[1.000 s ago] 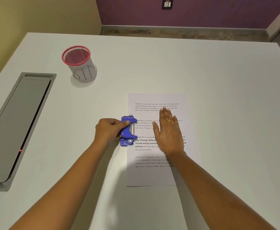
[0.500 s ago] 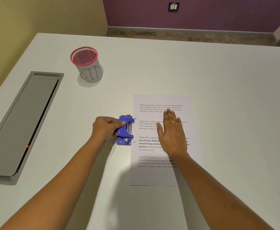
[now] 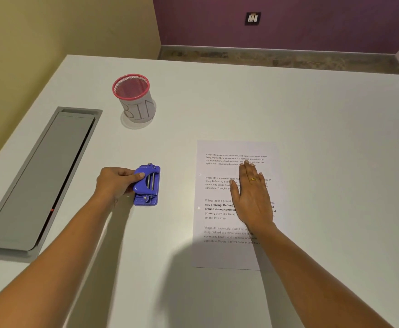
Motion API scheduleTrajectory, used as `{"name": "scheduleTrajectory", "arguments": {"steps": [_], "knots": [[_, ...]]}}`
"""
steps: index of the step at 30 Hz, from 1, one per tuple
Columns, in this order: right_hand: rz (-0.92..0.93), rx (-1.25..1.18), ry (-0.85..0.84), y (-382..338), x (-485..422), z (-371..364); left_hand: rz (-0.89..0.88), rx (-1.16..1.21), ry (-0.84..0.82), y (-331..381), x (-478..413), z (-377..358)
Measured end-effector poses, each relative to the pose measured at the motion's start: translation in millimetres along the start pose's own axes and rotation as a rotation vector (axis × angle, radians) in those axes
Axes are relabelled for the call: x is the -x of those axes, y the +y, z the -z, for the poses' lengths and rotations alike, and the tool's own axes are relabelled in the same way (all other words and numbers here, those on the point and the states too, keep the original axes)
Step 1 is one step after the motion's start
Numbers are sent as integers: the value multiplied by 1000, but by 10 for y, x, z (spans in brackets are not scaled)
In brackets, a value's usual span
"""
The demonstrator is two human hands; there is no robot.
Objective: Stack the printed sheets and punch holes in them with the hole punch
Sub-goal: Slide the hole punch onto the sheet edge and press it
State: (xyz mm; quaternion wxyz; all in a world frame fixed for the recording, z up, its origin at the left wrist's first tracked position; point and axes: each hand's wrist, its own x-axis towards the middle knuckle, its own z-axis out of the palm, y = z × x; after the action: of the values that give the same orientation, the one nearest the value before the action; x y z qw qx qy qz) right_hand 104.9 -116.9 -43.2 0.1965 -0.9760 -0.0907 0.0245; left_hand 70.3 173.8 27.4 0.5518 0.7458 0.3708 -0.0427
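Observation:
The printed sheets point(image 3: 219, 252) lie in a neat stack on the white table point(image 3: 324, 138), text up, with two punched holes along the left edge. My right hand point(image 3: 250, 197) rests flat on the stack with straight fingers. The blue hole punch point(image 3: 147, 185) sits on the table well to the left of the stack, apart from it. My left hand point(image 3: 115, 183) grips the punch from its left side, thumb on top of the lever.
A mesh cup with a pink rim point(image 3: 133, 98), labelled BIN, stands at the back left. A grey cable-tray lid point(image 3: 39, 178) is set into the table along the left. The table's far edge meets the floor by a purple wall.
My left hand has pulled the hole punch off the stack's left edge and slid it leftward across the table. Two holes now show in the paper. My right hand stays on the stack.

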Motion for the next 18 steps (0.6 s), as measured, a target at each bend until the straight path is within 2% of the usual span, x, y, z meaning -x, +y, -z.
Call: {"name": "scheduleTrajectory", "arguments": {"steps": [14, 16, 18], "knots": [[8, 0, -4, -3, 2, 20, 54, 3, 31, -17, -11, 105], [10, -6, -4, -7, 2, 28, 17, -24, 121, 28, 26, 99], [9, -11, -12, -12, 1, 43, -112, -167, 306, 93, 92, 61]]}}
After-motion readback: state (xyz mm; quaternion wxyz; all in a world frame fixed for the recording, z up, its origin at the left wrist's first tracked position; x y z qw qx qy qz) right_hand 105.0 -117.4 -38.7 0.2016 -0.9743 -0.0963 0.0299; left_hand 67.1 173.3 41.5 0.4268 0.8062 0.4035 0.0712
